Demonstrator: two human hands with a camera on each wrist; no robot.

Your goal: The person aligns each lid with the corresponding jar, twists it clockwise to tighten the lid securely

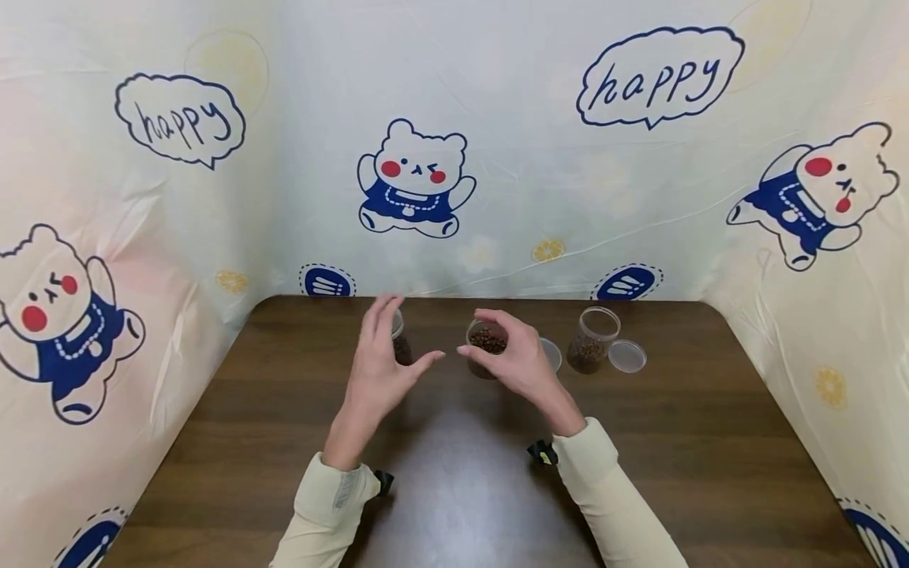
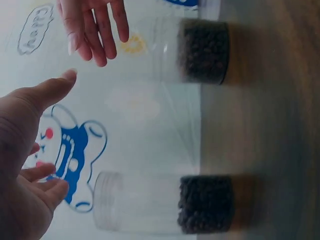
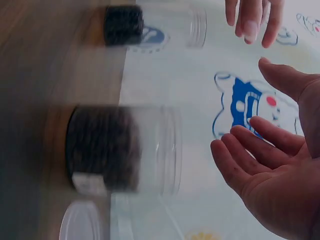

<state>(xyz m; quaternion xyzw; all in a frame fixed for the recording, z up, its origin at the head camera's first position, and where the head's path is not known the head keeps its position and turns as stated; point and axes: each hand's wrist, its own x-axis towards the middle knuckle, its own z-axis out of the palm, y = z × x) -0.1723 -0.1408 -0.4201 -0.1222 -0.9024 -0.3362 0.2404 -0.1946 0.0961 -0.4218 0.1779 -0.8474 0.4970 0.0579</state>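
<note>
My left hand (image 1: 376, 371) is raised above the table with thumb and fingers spread, holding nothing. Behind its fingers is the left clear jar (image 1: 402, 347), partly hidden; in the left wrist view this jar (image 2: 205, 204) is upright, part filled with dark bean-like pieces. My right hand (image 1: 518, 359), also spread and holding nothing, is raised in front of the middle jar (image 1: 488, 341). That jar (image 3: 102, 145) stands lidless, fuller of dark pieces, with a pale label low on its side. The right wrist view shows a gap between hand and jar.
Farther right stands a third clear jar (image 1: 589, 347), lidless, holding brown pieces. One round translucent lid (image 1: 628, 356) lies to its right; another lid (image 1: 551, 355) lies beside the middle jar, partly behind my right hand. A printed curtain (image 1: 497, 181) hangs behind the brown table (image 1: 454, 489).
</note>
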